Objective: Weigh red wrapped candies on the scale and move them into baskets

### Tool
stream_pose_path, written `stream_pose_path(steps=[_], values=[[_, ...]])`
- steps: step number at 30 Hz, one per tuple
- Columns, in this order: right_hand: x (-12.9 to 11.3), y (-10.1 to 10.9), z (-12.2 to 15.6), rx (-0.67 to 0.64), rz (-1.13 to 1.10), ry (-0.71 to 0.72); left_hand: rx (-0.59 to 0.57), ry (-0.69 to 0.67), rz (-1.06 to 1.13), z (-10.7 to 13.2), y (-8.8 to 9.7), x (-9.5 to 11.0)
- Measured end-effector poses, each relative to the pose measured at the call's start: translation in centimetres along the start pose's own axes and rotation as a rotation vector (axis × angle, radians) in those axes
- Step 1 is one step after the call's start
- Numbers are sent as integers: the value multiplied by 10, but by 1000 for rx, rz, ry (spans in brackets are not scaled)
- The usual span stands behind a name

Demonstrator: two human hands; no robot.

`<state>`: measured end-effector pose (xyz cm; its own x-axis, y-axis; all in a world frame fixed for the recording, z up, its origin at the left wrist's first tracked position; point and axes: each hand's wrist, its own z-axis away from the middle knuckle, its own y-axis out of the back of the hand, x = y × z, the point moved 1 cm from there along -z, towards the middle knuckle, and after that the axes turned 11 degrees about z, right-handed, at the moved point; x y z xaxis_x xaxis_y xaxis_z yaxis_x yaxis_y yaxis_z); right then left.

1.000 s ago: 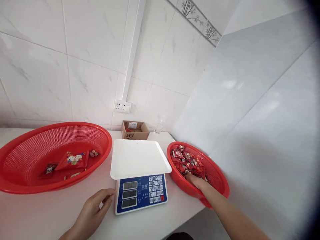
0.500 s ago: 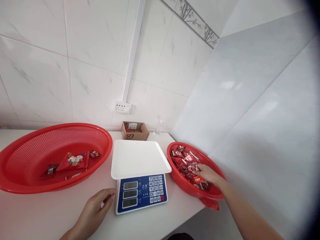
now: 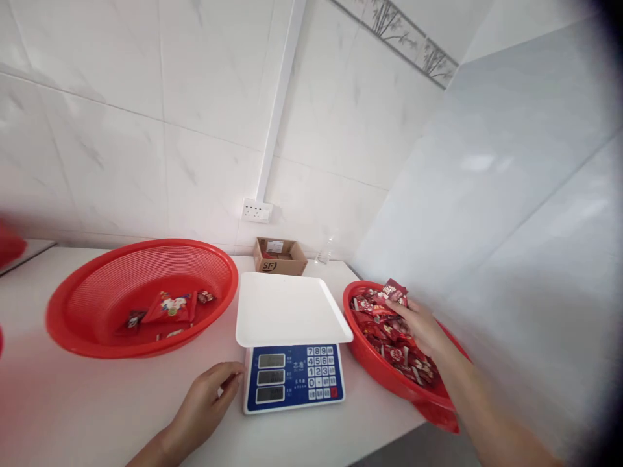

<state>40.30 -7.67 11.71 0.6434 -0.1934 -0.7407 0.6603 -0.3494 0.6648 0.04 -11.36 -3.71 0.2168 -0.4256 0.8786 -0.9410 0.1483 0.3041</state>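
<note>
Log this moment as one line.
right hand: holding red packet over right basket | left hand: loosely curled at left edge of scale | left basket: several packets inside | cardboard box: behind scale

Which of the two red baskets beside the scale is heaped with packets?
The right basket, where the right hand holds a red packet at the pile. The left basket has only a few packets.

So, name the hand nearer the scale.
Left: the left hand is at the left edge of the scale; the right hand is to its right, over a red basket.
</note>
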Motion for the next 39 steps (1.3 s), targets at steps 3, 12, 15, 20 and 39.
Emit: stream_pose_path(steps=[3,12,15,20,39], values=[[-35,-40,9,-172,-94,17,-2,15,-13,0,0,2],[-83,-143,16,-527,223,201,45,24,-22,-1,2,8],[-85,-150,14,-509,209,209,47,24,-26,0,3,9],[-83,-152,12,-513,203,206,29,41,-44,0,3,11],[-80,-146,15,-461,299,342,1,29,-57,0,3,14]])
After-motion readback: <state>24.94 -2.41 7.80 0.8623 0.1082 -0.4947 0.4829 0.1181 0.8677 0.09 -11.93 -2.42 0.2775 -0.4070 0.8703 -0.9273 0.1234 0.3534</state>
